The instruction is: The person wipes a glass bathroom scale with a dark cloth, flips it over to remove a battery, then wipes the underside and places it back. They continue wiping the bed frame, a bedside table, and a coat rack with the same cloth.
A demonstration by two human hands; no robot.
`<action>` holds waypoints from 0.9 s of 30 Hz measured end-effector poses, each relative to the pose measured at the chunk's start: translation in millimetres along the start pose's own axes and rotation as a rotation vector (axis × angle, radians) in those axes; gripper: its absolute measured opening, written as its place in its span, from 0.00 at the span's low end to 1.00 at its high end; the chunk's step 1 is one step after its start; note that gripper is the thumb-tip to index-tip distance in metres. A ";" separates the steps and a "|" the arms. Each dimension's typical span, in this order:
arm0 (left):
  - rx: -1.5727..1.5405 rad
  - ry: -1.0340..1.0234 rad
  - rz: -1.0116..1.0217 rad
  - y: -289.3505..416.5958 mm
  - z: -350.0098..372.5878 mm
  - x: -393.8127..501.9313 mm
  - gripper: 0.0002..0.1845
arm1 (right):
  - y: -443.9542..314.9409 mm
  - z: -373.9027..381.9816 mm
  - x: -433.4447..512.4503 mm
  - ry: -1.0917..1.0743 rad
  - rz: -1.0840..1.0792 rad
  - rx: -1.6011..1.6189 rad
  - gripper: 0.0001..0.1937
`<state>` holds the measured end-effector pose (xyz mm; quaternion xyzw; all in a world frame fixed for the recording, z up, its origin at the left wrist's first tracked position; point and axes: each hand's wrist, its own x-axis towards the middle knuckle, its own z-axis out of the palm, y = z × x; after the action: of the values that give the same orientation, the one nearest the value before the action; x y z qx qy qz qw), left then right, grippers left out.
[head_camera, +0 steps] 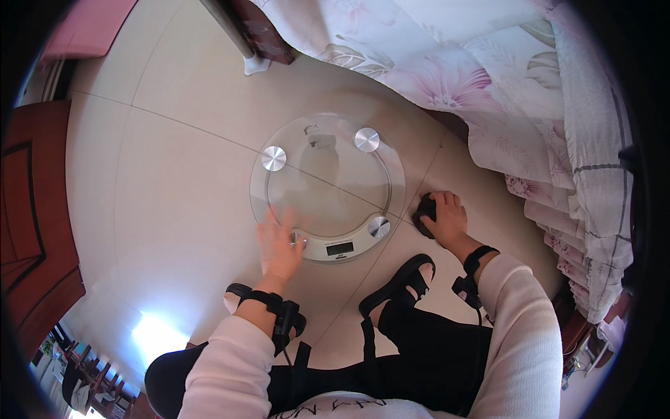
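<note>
A round glass bathroom scale (328,188) with metal discs and a small dark display lies on the tiled floor. My left hand (280,243), blurred, is over the scale's near left edge, fingers spread, holding nothing. To the right of the scale, my right hand (447,217) grips a dark object (425,214) at floor level; its kind cannot be told, as the fingers cover part of it. Both wrists wear black straps with small devices.
A bed with a floral ruffled cover (445,89) stands at the upper right, beside a metal pole (230,26). A reddish wooden door or cabinet panel (36,209) is at the left. My black sandals (400,283) rest near the scale.
</note>
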<state>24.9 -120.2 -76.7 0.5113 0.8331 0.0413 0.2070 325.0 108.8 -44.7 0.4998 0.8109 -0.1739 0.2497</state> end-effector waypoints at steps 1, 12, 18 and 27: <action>-0.151 0.015 -0.194 -8.5 3.1 1.5 0.34 | 0.5 0.4 -6.2 -0.030 0.062 -0.049 0.28; -0.997 -0.198 -1.147 10.4 17.6 -0.7 0.31 | 41.9 19.3 33.3 0.086 0.162 0.267 0.26; -0.826 -0.099 -0.841 8.3 14.1 30.9 0.37 | -0.9 -37.9 44.5 0.286 -0.137 0.625 0.28; -0.757 0.062 -0.380 24.5 -16.8 73.3 0.37 | -125.0 -45.4 50.8 0.147 -0.453 -0.142 0.33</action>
<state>10.2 -42.6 -76.7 0.2349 0.8444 0.3209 0.3591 183.3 114.8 -33.0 0.2976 0.9285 -0.1313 0.1792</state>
